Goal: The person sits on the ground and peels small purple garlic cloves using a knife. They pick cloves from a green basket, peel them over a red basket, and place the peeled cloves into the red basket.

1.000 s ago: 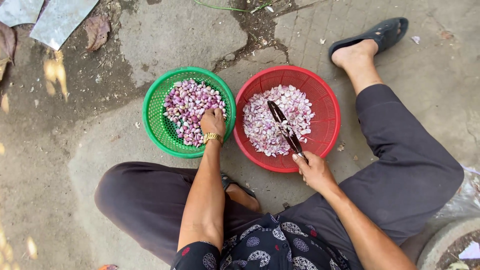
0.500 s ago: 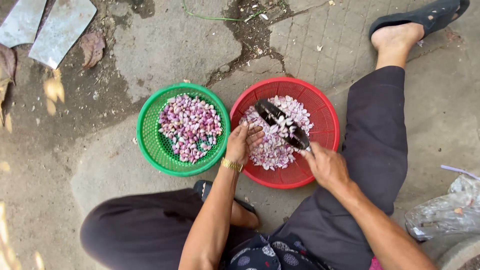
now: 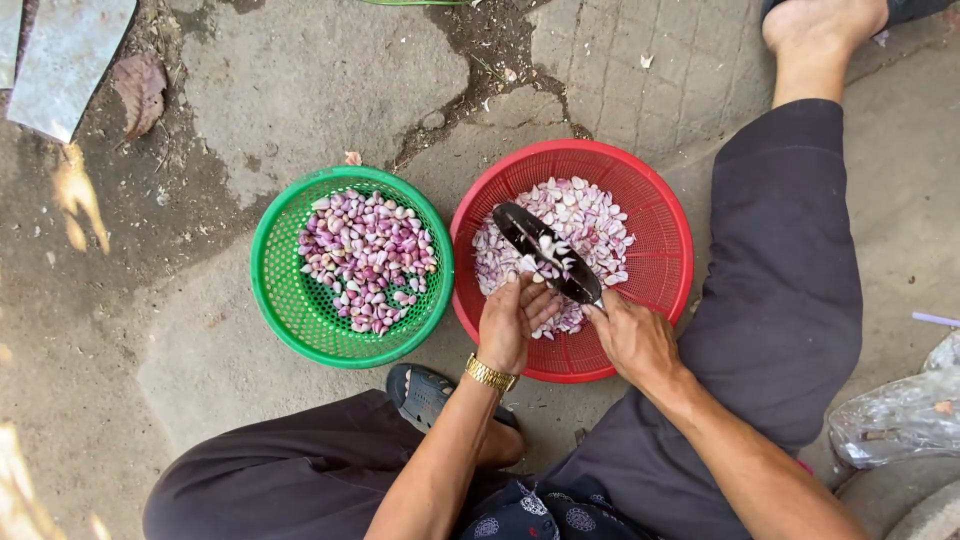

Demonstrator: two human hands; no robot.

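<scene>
The person sits low on the cracked concrete floor (image 3: 300, 90) with both hands working over the round red plastic mesh basket (image 3: 665, 270), which holds a heap of pale, peeled shallot cloves (image 3: 590, 215). The right hand (image 3: 632, 338) is closed in a firm grip around the handle of a dark-bladed kitchen knife (image 3: 548, 252), whose blade runs up and to the left from that grip, out over the heap, with a few pale scraps clinging to it. The left hand (image 3: 513, 322) sits just beside the right, touching the near end of the blade; its fingers are curled together and seem to pinch one small clove against the edge, though the piece itself is mostly hidden behind the fingers, so I can't be sure. A gold wristwatch (image 3: 490, 375) shows on that wrist. To the left of both hands, well clear of the knife, stands the round green plastic mesh basket (image 3: 280, 300), filled with purple, unpeeled-looking shallot cloves (image 3: 368, 260). To my eye the step in hand is trimming or peeling a single clove over the red basket. The next move calls for a short, controlled draw of the blade, with the left fingertips kept clear of the edge.
</scene>
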